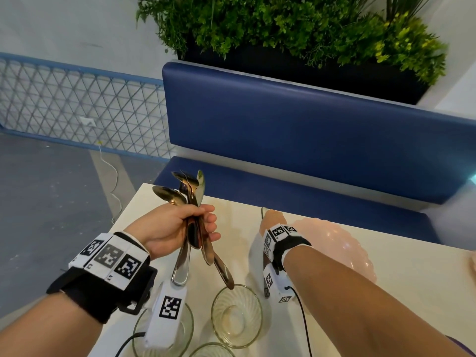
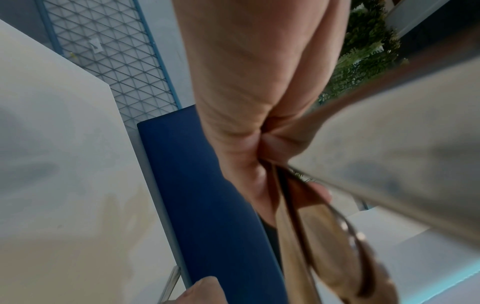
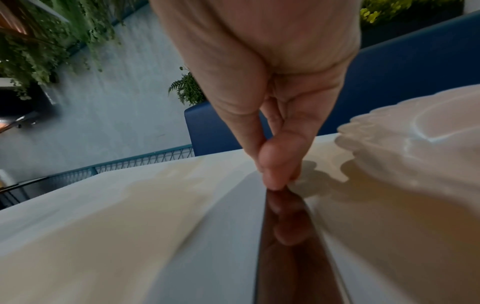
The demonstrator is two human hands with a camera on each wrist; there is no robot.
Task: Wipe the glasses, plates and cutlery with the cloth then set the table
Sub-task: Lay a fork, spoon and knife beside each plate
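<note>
head: high, looking forward and down over the table (image 1: 412, 279) toward the blue bench (image 1: 309, 130).
left wrist: close along the palm, facing the bench.
right wrist: low over the tabletop.
shared: table, bench.

Left hand (image 1: 175, 228) raised, fingers curled tight in a fist grip. Right hand (image 1: 273, 219) reached forward and low, fingertips (image 3: 272, 176) pinched together.

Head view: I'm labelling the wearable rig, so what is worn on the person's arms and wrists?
Both forearms are bare, no sleeves. Each wrist carries a black strap ringed with white blocks printed with black square-pattern markers. A white camera housing, also marked, hangs below each wrist, trailing a thin black cable.
</note>
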